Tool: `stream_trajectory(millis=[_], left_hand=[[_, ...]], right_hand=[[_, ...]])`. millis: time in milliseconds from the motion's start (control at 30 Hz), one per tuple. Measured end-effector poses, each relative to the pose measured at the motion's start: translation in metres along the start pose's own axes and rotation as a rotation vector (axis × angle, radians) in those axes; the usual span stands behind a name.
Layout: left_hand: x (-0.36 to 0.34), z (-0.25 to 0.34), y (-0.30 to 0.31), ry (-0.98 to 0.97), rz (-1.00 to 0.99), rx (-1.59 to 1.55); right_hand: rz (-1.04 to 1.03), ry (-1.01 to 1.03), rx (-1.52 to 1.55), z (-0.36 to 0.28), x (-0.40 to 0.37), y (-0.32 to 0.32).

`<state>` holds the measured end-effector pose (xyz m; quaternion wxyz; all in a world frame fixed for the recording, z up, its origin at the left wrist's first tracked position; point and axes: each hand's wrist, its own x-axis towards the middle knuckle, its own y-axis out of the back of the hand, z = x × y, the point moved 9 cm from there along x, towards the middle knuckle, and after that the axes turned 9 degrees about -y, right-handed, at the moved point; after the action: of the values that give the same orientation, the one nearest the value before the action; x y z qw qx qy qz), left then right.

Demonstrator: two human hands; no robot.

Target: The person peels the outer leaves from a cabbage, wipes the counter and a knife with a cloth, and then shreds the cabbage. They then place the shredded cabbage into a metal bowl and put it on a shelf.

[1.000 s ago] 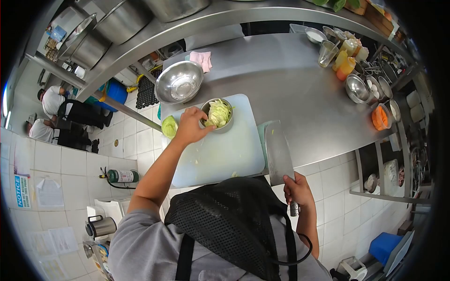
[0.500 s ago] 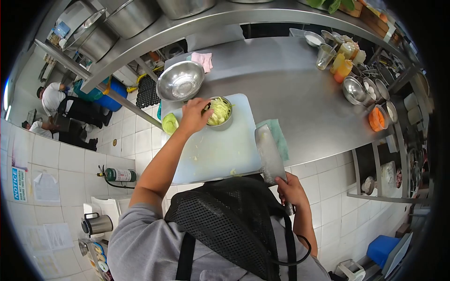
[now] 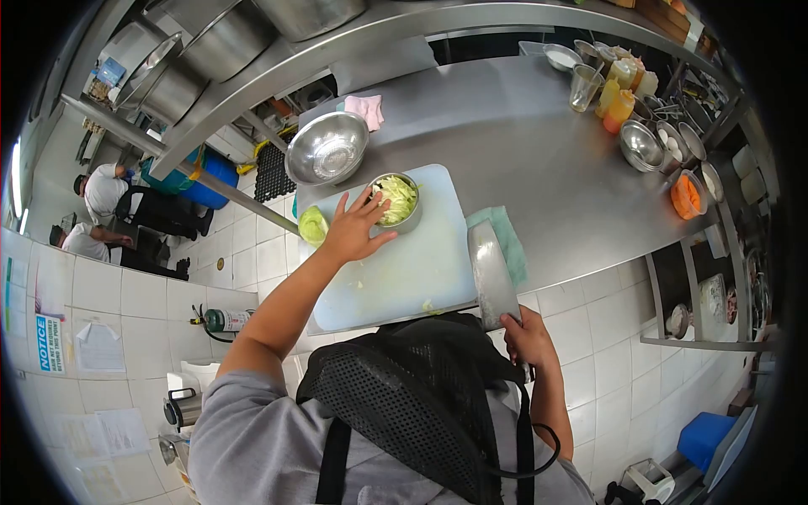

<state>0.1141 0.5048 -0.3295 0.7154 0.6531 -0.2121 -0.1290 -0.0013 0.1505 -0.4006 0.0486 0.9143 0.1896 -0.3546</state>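
Observation:
My left hand (image 3: 357, 231) has its fingers spread over the near left rim of a small metal bowl (image 3: 410, 221). Shredded cabbage (image 3: 396, 199) heaps up in that bowl, and my fingertips touch or hover just over it. The bowl stands on a white cutting board (image 3: 421, 273). A cut piece of cabbage (image 3: 312, 225) lies at the board's left edge, beside my wrist. Down at the right, my right hand (image 3: 528, 337) grips the handle of a cleaver (image 3: 492, 273). Its broad blade points away from me, past the board's right edge and over part of a green cloth (image 3: 509, 244).
A large metal bowl (image 3: 328, 150) stands behind the board, with a pink cloth (image 3: 365, 110) next to it. Squeeze bottles (image 3: 619, 109) and small metal bowls (image 3: 642, 147) line the counter's right end. An overhead shelf (image 3: 396, 42) crosses above. Two people work far left.
My left hand has opened, its fingers now spread at the bowl instead of curled over the shreds. My right hand still holds the cleaver. The view has shifted slightly.

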Motion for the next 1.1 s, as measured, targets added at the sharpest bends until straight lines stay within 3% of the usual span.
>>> stream_trajectory(millis=[133,267,300,367,433,500,600,667,800,967,1100], left_hand=[[0.015,-0.005,-0.01,-0.01,-0.157,0.066],[0.012,-0.002,-0.003,-0.046,-0.173,0.089],[0.009,-0.001,0.007,-0.034,-0.111,0.009],[0.004,-0.009,0.012,-0.033,-0.04,-0.08],[-0.011,-0.035,0.034,0.059,0.341,-0.323],[-0.034,-0.047,0.033,0.102,0.411,-0.417],[-0.079,-0.058,0.036,0.122,0.458,-0.495],[-0.117,-0.063,0.029,0.091,0.422,-0.492],[-0.199,-0.096,0.002,0.261,0.42,-0.633],[-0.257,-0.107,-0.029,0.382,0.373,-0.723],[-0.275,-0.101,-0.04,0.335,0.364,-0.744]], right_hand=[[0.034,0.052,-0.067,-0.019,0.009,-0.006],[0.145,0.16,-0.214,-0.043,0.017,-0.02],[0.16,0.168,-0.219,-0.042,0.02,-0.025],[0.394,0.4,-0.463,-0.054,0.02,-0.029],[0.472,0.408,-0.524,-0.064,0.011,-0.042],[0.542,0.406,-0.594,-0.059,0.008,-0.053],[0.56,0.343,-0.561,-0.036,0.016,-0.056],[0.396,0.061,-0.075,0.001,0.014,-0.063],[0.375,0.011,0.266,0.058,0.004,-0.09],[0.496,-0.002,0.365,0.074,0.006,-0.13],[0.331,-0.08,0.241,0.068,0.027,-0.168]])
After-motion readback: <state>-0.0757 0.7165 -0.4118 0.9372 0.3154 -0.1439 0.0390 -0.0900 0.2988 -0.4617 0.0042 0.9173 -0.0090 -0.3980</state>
